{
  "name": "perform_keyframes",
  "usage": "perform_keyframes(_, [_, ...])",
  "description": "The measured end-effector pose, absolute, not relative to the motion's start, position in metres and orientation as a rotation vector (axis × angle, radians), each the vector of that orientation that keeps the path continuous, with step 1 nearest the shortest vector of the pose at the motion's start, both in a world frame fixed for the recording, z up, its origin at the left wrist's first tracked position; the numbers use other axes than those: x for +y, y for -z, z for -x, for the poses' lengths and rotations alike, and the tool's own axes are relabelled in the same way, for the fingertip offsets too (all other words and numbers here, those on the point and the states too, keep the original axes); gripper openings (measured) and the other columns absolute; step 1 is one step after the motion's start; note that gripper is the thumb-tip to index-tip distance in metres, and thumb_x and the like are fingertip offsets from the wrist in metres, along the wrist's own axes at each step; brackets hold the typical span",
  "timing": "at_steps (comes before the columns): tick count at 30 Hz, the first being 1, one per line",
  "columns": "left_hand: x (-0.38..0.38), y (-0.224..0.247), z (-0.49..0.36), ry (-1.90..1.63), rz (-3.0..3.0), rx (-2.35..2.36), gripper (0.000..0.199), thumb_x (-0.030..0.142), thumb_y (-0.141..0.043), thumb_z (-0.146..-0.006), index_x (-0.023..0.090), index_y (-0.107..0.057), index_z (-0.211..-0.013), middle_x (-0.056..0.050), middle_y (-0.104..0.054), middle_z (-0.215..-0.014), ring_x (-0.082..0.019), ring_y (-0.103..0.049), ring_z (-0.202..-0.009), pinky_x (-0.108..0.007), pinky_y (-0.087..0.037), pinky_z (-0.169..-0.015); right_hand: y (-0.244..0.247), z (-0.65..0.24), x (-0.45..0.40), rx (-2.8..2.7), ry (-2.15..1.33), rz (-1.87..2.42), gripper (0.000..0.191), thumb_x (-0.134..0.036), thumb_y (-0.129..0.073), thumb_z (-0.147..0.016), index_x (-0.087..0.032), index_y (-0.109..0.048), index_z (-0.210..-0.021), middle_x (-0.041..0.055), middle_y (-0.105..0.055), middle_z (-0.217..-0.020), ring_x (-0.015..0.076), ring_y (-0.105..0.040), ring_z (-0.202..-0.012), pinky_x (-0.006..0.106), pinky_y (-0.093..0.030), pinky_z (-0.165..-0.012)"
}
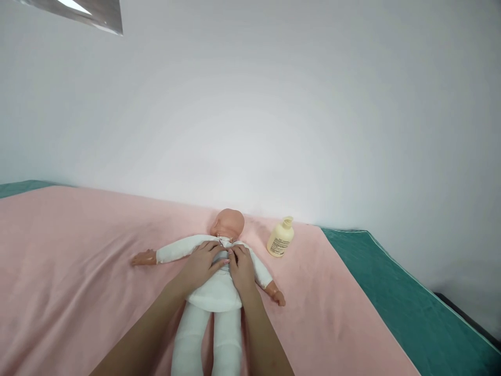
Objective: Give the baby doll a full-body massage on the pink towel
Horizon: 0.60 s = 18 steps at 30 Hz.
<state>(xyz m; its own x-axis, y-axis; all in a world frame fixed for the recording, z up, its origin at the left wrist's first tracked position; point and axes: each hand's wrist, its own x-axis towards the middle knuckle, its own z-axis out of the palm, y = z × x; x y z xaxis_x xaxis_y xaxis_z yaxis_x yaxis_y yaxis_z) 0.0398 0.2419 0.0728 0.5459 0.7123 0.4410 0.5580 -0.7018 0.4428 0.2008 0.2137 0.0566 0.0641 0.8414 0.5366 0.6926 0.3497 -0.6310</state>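
A baby doll (215, 295) in a white cloth suit lies with its arms spread and its legs toward me. Its bare head is at the far end, turned to one side. My left hand (201, 265) rests flat on the left side of the doll's upper torso, fingers extended. On the right side of the same torso lies my right hand (241, 265), fingers laid over the cloth near the neck. The fingertips of both hands are close together at the middle. Neither hand holds anything.
A pale yellow pump bottle (280, 239) stands right of the doll's head. Under everything is a pink cloth (97, 250), over a green surface (391, 277) at the right. A white wall (250, 104) rises behind. Something shiny hangs at the top left.
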Motion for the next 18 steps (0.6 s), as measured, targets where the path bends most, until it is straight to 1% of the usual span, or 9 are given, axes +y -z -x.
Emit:
perform_keyframes(3, [0.242,-0.074,-0.039,-0.866,-2.533,1.051,0.037,0.048,-0.044,-0.092,0.022,-0.06,-0.112,-0.007,-0.062,-0.115,-0.025,-0.053,-0.108,-0.042,-0.04,-0.096,-0.055,-0.201,0.215,-1.676,-0.209,1.4,0.021,-0.019,-0.045,-0.092,-0.019,-0.065,-0.086,0.0074,-0.065,-0.094,0.0219,-0.055,-0.09,0.036,-0.04,-0.084])
perform_keyframes(6, [0.241,-0.073,-0.04,-0.884,-2.538,1.07,0.037,0.048,-0.043,-0.093,0.023,-0.058,-0.115,-0.007,-0.06,-0.117,-0.025,-0.052,-0.11,-0.043,-0.04,-0.096,-0.056,-0.201,0.214,-1.676,-0.205,1.402,0.022,-0.02,-0.044,-0.093,-0.018,-0.065,-0.088,0.0081,-0.065,-0.095,0.0223,-0.054,-0.092,0.036,-0.04,-0.085])
perform_keyframes(10, [0.241,-0.068,-0.042,-0.997,-2.581,1.094,0.04,0.048,-0.043,-0.093,0.023,-0.055,-0.121,-0.008,-0.056,-0.124,-0.026,-0.048,-0.117,-0.044,-0.04,-0.098,-0.057,-0.201,0.211,-1.674,-0.186,1.365,0.023,-0.019,-0.044,-0.092,-0.018,-0.065,-0.102,0.0086,-0.063,-0.108,0.022,-0.052,-0.103,0.036,-0.039,-0.093])
perform_keyframes(13, [0.243,-0.063,-0.042,-1.038,-2.602,1.117,0.043,0.049,-0.043,-0.093,0.022,-0.052,-0.124,-0.009,-0.055,-0.125,-0.026,-0.046,-0.119,-0.044,-0.04,-0.099,-0.057,-0.202,0.211,-1.704,-0.177,1.342,0.027,-0.021,-0.044,-0.092,-0.017,-0.063,-0.112,0.0091,-0.061,-0.117,0.0218,-0.05,-0.112,0.037,-0.036,-0.1])
perform_keyframes(15, [0.244,-0.061,-0.042,-1.021,-2.595,1.133,0.045,0.05,-0.042,-0.093,0.021,-0.051,-0.126,-0.009,-0.055,-0.125,-0.026,-0.046,-0.119,-0.044,-0.04,-0.099,-0.056,-0.202,0.212,-1.732,-0.173,1.367,0.029,-0.022,-0.043,-0.093,-0.016,-0.062,-0.115,0.0094,-0.061,-0.119,0.0225,-0.05,-0.113,0.038,-0.035,-0.101])
perform_keyframes(18, [0.245,-0.059,-0.041,-0.975,-2.569,1.129,0.046,0.052,-0.039,-0.093,0.022,-0.053,-0.126,-0.008,-0.056,-0.125,-0.025,-0.047,-0.118,-0.044,-0.039,-0.1,-0.055,-0.202,0.214,-1.759,-0.178,1.409,0.029,-0.024,-0.043,-0.094,-0.016,-0.065,-0.112,0.0102,-0.063,-0.116,0.0242,-0.052,-0.111,0.04,-0.036,-0.1])
